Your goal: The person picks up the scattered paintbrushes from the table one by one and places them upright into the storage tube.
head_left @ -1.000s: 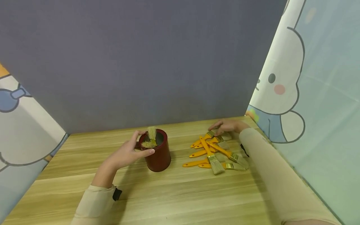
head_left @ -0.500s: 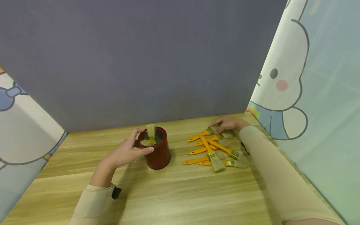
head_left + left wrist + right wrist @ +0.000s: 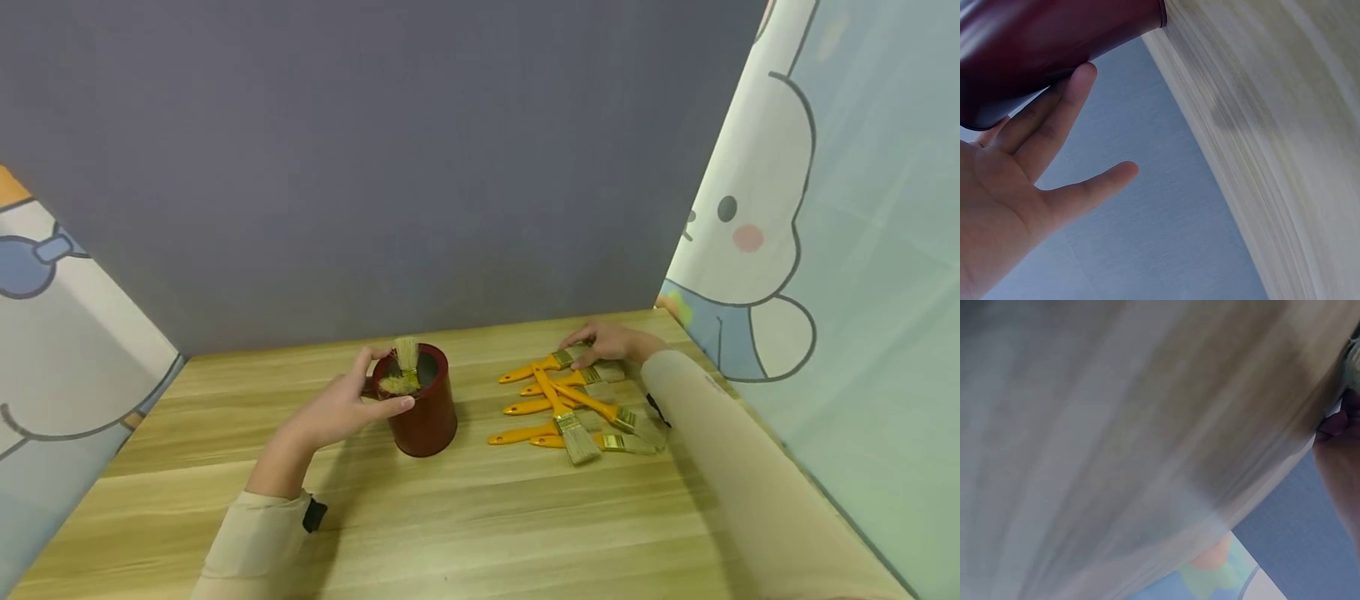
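A dark red cup (image 3: 427, 417) stands on the wooden table (image 3: 465, 517) with two paintbrushes (image 3: 405, 367) in it, bristles up. My left hand (image 3: 345, 408) rests against the cup's left side. In the left wrist view its fingers (image 3: 1054, 106) lie fairly straight along the cup (image 3: 1041, 44), and one digit is off it. To the right lies a pile of yellow-handled brushes (image 3: 577, 412). My right hand (image 3: 611, 342) is at the pile's far end and pinches the bristle end of the farthest brush (image 3: 536, 367). The right wrist view is blurred, with only a fingertip (image 3: 1338, 425) showing.
A grey panel (image 3: 375, 167) closes off the back of the table. Cartoon-printed curtains hang at the left (image 3: 60, 317) and right (image 3: 825, 250) sides. Bare wood lies in front of the cup and the pile.
My right hand slid the farthest brush a little to the left, so its handle now sticks out from the pile. The left hand stayed at the cup.
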### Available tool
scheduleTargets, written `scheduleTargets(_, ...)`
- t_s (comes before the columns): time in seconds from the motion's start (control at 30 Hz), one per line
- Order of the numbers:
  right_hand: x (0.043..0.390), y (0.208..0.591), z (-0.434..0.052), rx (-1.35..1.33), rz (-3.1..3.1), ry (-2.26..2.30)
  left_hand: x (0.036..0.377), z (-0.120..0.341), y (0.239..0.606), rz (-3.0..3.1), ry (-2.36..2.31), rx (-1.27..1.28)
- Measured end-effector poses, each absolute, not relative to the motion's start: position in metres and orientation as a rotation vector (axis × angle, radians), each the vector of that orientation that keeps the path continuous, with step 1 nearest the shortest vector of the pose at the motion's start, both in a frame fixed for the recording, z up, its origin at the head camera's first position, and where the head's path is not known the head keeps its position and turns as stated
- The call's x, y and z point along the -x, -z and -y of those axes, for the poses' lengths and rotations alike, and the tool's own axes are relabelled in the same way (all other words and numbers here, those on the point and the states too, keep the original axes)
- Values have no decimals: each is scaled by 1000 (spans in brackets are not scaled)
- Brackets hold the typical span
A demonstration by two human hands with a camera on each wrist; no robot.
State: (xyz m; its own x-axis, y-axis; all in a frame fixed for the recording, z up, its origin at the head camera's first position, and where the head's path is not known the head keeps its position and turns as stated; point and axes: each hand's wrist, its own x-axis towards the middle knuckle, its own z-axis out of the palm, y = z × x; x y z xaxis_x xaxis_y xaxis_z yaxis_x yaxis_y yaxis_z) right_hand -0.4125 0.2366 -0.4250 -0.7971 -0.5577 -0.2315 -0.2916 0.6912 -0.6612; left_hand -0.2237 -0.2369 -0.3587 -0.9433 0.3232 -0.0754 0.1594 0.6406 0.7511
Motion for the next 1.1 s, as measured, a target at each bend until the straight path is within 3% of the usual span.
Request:
scheduleTargets(0.4, 410, 420, -233, 662, -2497, 852, 223, 239, 355, -2672, -1183, -386)
scheduleTargets(0.67, 404, 406, -246, 528, -2419, 898, 222, 236, 361, -2670, -1176, -360)
scheduleTargets(0.87, 404, 378, -248, 548, -2462, 1049, 224, 238, 364, -2666, -1196, -373)
scheduleTargets(1.1, 394, 323, -219, 649, -2503, 1235, 221, 240, 359, -2689, -1164, -389)
